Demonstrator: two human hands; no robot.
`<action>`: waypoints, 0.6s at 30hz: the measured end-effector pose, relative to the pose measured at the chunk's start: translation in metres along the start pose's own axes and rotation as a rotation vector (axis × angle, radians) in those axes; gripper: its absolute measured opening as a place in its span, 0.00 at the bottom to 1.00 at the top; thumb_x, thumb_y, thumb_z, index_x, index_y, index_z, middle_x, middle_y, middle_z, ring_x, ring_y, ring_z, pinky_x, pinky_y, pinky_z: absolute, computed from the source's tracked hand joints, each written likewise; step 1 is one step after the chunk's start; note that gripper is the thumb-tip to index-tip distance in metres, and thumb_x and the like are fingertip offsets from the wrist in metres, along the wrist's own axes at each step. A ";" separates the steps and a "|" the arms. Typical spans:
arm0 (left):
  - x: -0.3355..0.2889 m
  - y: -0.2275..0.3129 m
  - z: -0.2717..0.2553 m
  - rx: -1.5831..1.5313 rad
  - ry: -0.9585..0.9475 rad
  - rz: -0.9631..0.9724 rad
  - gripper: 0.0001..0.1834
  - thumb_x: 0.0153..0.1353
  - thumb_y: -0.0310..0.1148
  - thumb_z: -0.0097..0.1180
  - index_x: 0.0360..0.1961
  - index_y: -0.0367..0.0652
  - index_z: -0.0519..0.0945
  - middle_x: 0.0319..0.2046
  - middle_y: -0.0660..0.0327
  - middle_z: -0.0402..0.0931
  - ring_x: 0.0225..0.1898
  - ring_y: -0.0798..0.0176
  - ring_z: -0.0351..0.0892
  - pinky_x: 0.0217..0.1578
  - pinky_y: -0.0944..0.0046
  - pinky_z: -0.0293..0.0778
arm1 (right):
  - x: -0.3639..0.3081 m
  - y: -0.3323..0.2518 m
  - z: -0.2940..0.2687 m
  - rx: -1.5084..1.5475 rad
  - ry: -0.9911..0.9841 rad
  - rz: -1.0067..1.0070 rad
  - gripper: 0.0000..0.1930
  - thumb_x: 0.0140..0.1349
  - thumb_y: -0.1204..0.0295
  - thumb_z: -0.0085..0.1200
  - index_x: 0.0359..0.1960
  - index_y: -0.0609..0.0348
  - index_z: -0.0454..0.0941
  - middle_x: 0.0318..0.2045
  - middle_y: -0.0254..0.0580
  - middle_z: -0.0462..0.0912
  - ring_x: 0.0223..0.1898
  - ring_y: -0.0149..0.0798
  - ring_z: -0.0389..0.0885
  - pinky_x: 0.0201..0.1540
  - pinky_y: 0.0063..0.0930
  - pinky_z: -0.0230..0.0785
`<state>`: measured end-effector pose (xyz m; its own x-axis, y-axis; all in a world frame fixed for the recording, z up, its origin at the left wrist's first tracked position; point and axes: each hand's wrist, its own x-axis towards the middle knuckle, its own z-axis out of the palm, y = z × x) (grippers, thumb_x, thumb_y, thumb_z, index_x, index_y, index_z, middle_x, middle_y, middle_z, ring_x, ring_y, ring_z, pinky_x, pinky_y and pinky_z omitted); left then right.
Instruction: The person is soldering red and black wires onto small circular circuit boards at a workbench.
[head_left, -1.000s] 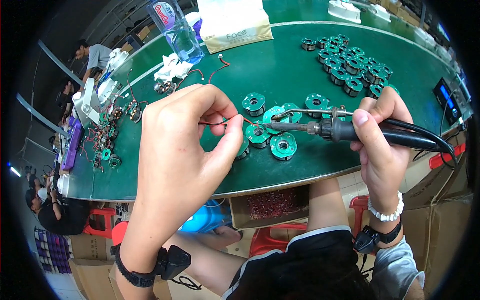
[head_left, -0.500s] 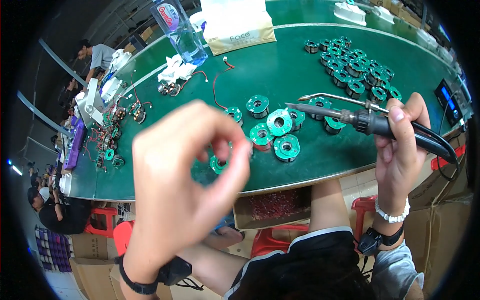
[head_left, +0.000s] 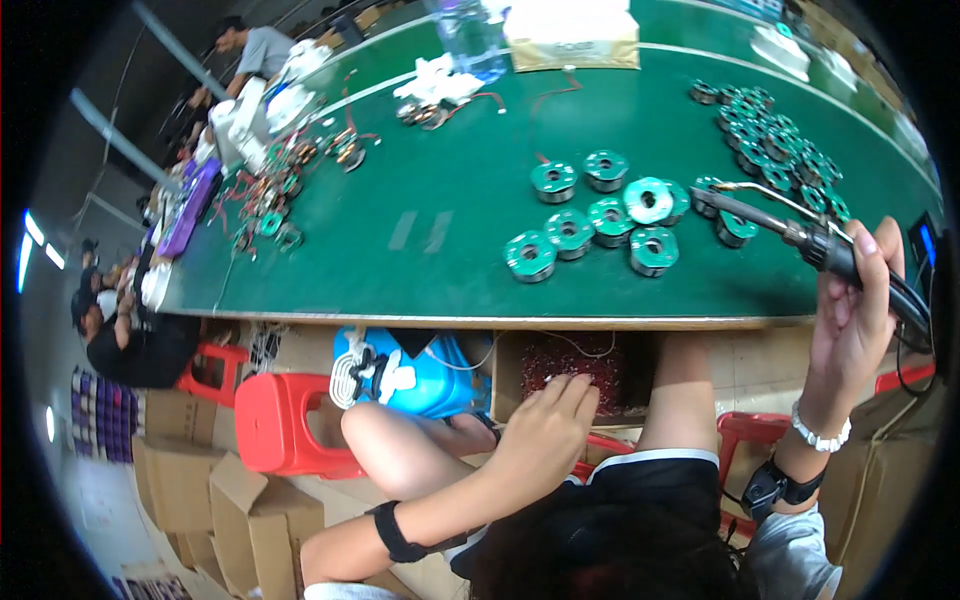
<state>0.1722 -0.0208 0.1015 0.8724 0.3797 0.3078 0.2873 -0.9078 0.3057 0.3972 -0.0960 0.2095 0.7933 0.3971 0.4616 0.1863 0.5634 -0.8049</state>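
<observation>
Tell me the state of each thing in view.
Cardboard box: open, red bits inside
Left hand: over the box, grip unclear
Soldering iron: in hand, heat unknown
Right hand: closed around the iron
Green-topped round parts: face up
Small screen: lit blue
Bottle: standing

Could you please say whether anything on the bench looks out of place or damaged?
The wired parts on the left of the bench look untidy: they lie in a tangled heap, unlike the upright green-topped parts. I see no spill or damage, though blur hides detail.
</observation>
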 end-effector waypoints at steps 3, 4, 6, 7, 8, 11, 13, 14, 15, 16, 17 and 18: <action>-0.002 0.006 -0.015 -0.091 -0.151 -0.036 0.09 0.42 0.26 0.54 0.26 0.34 0.70 0.28 0.56 0.69 0.33 0.55 0.71 0.34 0.61 0.69 | 0.001 0.003 -0.003 0.034 -0.072 0.018 0.12 0.56 0.74 0.47 0.19 0.52 0.56 0.16 0.29 0.63 0.11 0.16 0.50 0.12 0.07 0.44; 0.001 0.009 -0.026 -0.079 -0.268 -0.044 0.09 0.42 0.26 0.54 0.25 0.35 0.70 0.27 0.56 0.69 0.32 0.55 0.72 0.30 0.61 0.70 | 0.001 0.003 -0.001 0.027 -0.039 0.005 0.12 0.56 0.74 0.47 0.20 0.52 0.56 0.17 0.29 0.63 0.11 0.16 0.50 0.12 0.07 0.44; 0.007 0.018 -0.047 -0.156 -0.259 -0.038 0.08 0.43 0.26 0.54 0.25 0.35 0.71 0.25 0.56 0.69 0.29 0.55 0.73 0.28 0.61 0.70 | 0.004 0.004 -0.007 0.038 -0.034 -0.008 0.12 0.56 0.74 0.47 0.20 0.52 0.56 0.18 0.30 0.65 0.11 0.15 0.51 0.12 0.06 0.43; 0.012 0.024 -0.059 -0.239 -0.266 -0.011 0.07 0.43 0.26 0.54 0.25 0.36 0.71 0.24 0.56 0.69 0.27 0.55 0.73 0.27 0.60 0.70 | 0.004 0.002 -0.012 0.051 -0.041 -0.017 0.12 0.56 0.74 0.47 0.20 0.52 0.56 0.18 0.30 0.65 0.11 0.15 0.51 0.12 0.06 0.43; 0.017 0.027 -0.074 -0.329 -0.228 0.002 0.05 0.44 0.26 0.53 0.24 0.37 0.71 0.21 0.56 0.69 0.25 0.54 0.72 0.26 0.60 0.69 | 0.005 0.003 -0.014 0.054 -0.026 -0.012 0.12 0.56 0.74 0.47 0.20 0.52 0.56 0.18 0.30 0.65 0.12 0.15 0.51 0.12 0.06 0.43; 0.045 0.025 -0.122 -0.412 -0.144 0.016 0.04 0.44 0.24 0.52 0.24 0.38 0.71 0.22 0.55 0.69 0.24 0.53 0.72 0.25 0.59 0.68 | 0.005 0.005 -0.018 0.044 -0.022 -0.027 0.12 0.56 0.74 0.48 0.21 0.53 0.56 0.19 0.30 0.65 0.13 0.15 0.52 0.12 0.06 0.43; 0.073 0.003 -0.136 -0.227 0.085 0.142 0.04 0.44 0.23 0.51 0.24 0.38 0.71 0.23 0.54 0.69 0.25 0.52 0.71 0.26 0.59 0.68 | 0.006 0.006 -0.017 0.030 -0.014 -0.039 0.12 0.56 0.74 0.47 0.21 0.53 0.56 0.19 0.30 0.64 0.13 0.16 0.52 0.12 0.07 0.42; 0.089 -0.008 -0.144 -0.100 0.159 0.195 0.04 0.44 0.22 0.50 0.25 0.37 0.71 0.23 0.53 0.69 0.26 0.51 0.71 0.27 0.58 0.68 | 0.006 0.004 -0.013 0.035 0.013 -0.045 0.12 0.56 0.73 0.48 0.22 0.53 0.56 0.19 0.30 0.64 0.13 0.16 0.51 0.12 0.07 0.41; 0.107 -0.023 -0.147 0.018 0.230 0.253 0.04 0.45 0.21 0.49 0.25 0.37 0.71 0.24 0.53 0.69 0.28 0.51 0.71 0.28 0.58 0.68 | 0.006 0.005 -0.012 0.036 0.017 -0.056 0.12 0.56 0.73 0.48 0.22 0.53 0.56 0.19 0.30 0.64 0.13 0.16 0.51 0.12 0.07 0.41; 0.122 -0.036 -0.148 0.121 0.244 0.286 0.06 0.45 0.20 0.48 0.27 0.37 0.72 0.27 0.53 0.70 0.30 0.51 0.71 0.31 0.59 0.68 | 0.006 0.005 -0.011 0.031 0.000 -0.050 0.12 0.56 0.73 0.48 0.22 0.53 0.56 0.19 0.30 0.63 0.13 0.16 0.50 0.12 0.07 0.41; 0.132 -0.048 -0.150 0.233 0.259 0.310 0.08 0.44 0.20 0.47 0.29 0.37 0.73 0.29 0.53 0.71 0.33 0.52 0.71 0.34 0.59 0.68 | 0.005 0.006 -0.008 0.036 -0.026 -0.042 0.12 0.56 0.73 0.47 0.22 0.53 0.56 0.19 0.30 0.63 0.12 0.16 0.49 0.12 0.08 0.40; 0.141 -0.060 -0.151 0.360 0.224 0.332 0.10 0.44 0.20 0.47 0.31 0.38 0.74 0.32 0.55 0.72 0.37 0.54 0.71 0.37 0.60 0.67 | 0.004 0.004 -0.005 0.022 -0.043 -0.033 0.12 0.57 0.73 0.47 0.22 0.53 0.56 0.18 0.29 0.62 0.12 0.16 0.48 0.11 0.08 0.40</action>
<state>0.2180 0.1146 0.2626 0.8451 0.0550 0.5317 0.1619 -0.9743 -0.1566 0.4036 -0.0956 0.2064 0.7609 0.4087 0.5040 0.1990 0.5923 -0.7808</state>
